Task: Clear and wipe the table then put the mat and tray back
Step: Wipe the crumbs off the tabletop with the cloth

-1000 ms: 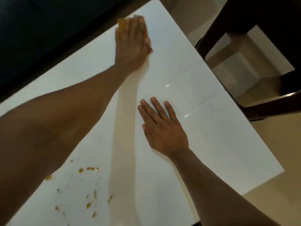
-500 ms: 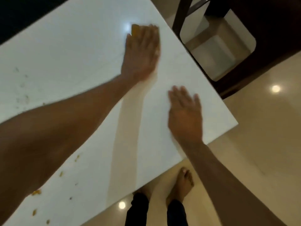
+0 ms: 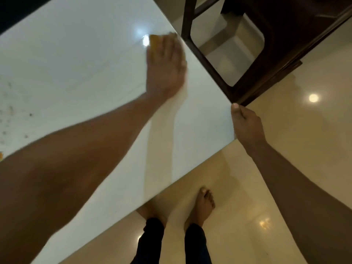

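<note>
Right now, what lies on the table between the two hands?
Only bare glossy white tabletop separates the left hand from the right hand in the head view.

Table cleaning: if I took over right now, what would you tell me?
Left hand presses flat on the orange cloth near the far edge of the white table.
Right hand holds the table's near corner, thumb on top; its fingers are hidden.
Done: the table is cleared.
Left: wipe the crumbs at the left, then bring back the mat and tray, which are not in view.
</note>
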